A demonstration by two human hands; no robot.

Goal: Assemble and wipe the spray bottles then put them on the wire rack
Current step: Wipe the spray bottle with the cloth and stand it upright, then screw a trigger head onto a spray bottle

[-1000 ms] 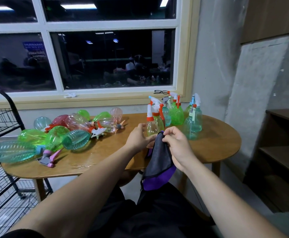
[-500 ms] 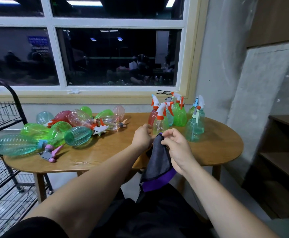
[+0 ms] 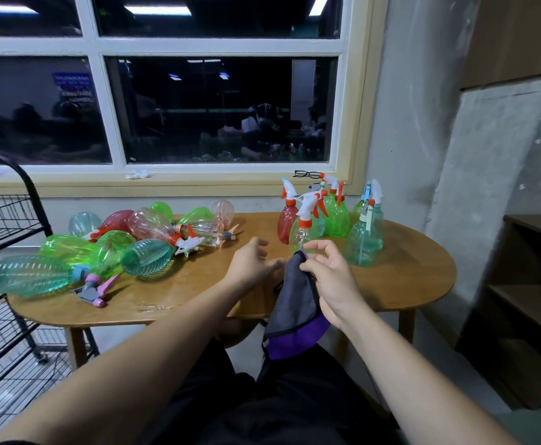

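While the right hand (image 3: 330, 281) pinches the cloth (image 3: 295, 300) by its top corner, the left hand (image 3: 250, 264) hangs slack-fingered beside it, holding nothing. Risk: cloth slips from so slight a hold. Standing spray bottles (image 3: 336, 216) crowd the bench (image 3: 407, 284) just beyond; a careless reach could topple them.

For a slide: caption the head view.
Right hand pinches a grey-purple cloth at a table of spray bottles; left hand open alongside.

Large white-framed window (image 3: 217, 107), panes dark, glass mirroring ceiling lights (long strips). Cream sill (image 3: 166, 184) carrying black glasses (image 3: 306, 174). Rough grey concrete wall (image 3: 423, 123) at right. Oval wooden table (image 3: 417, 284) below window; dark wooden shelves (image 3: 529, 297) far right.
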